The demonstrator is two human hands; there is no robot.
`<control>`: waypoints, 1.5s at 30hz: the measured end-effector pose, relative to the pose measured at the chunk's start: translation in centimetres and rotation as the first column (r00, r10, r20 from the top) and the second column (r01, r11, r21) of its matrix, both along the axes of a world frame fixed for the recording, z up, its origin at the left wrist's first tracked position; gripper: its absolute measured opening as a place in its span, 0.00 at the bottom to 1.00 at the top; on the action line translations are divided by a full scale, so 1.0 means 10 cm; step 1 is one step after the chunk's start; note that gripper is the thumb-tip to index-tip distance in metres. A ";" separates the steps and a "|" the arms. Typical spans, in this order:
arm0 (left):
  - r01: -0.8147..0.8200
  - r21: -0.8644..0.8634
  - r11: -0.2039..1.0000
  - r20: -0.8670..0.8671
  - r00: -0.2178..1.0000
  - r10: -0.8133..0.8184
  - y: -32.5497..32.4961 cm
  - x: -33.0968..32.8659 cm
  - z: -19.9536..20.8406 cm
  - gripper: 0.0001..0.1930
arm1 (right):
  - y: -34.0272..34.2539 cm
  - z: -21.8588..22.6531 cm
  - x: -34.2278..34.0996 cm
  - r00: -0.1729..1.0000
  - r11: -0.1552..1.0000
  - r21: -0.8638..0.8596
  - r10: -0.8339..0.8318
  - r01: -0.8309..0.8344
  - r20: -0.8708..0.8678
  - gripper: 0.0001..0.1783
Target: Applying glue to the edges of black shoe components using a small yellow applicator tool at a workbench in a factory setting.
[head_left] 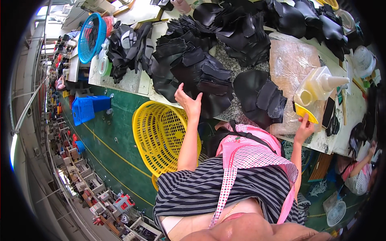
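Past my apron [245, 154], my left hand [188, 101], fingers spread open, touches the pile [201, 76] of thin, floppy, light black pieces on the tabletop [132, 82]; right hand [304, 127] pinches a yellow scraper [306, 112]; I'd lift pieces by an edge.

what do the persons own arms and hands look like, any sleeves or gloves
Both forearms are bare, and the left hand and right hand wear no gloves. No watch or ring shows. The sleeves are short, of a black and grey striped shirt, under a pink checked apron with a dark strap.
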State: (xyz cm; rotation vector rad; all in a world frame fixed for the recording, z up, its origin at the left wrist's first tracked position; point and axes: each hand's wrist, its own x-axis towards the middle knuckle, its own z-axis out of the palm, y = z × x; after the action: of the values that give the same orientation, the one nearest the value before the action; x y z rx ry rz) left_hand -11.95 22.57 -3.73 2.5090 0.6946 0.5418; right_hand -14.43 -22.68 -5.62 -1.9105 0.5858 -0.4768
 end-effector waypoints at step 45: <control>0.411 -0.769 0.490 0.404 0.906 -0.128 2.96 2.22 0.38 0.18 | -0.41 -0.12 -0.40 0.963 0.951 0.155 -0.266 0.268 -0.035 0.16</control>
State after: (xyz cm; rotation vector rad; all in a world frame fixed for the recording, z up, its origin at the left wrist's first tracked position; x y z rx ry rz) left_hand 10.26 52.15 0.07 1.4983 0.2882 0.3199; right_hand -18.47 -26.74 -6.85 -1.6919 0.8722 -0.5726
